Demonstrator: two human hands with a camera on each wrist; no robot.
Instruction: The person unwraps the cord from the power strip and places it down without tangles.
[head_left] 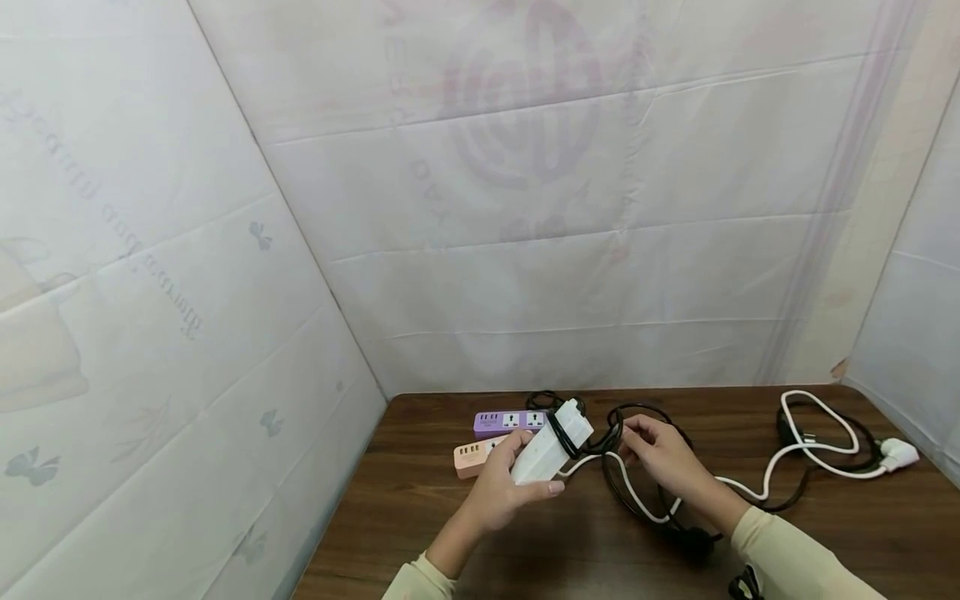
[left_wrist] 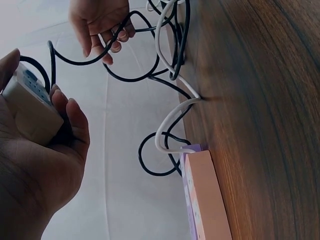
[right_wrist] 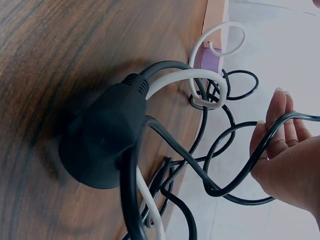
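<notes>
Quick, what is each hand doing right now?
Left hand: grips the white power strip.
Right hand: fingers curled round the black cable.

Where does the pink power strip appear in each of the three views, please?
Head: pink power strip lies left of centre, beside the left hand.
Left wrist: bottom centre, on the table's edge.
Right wrist: top edge.
Shared landmark: purple power strip against it.
</notes>
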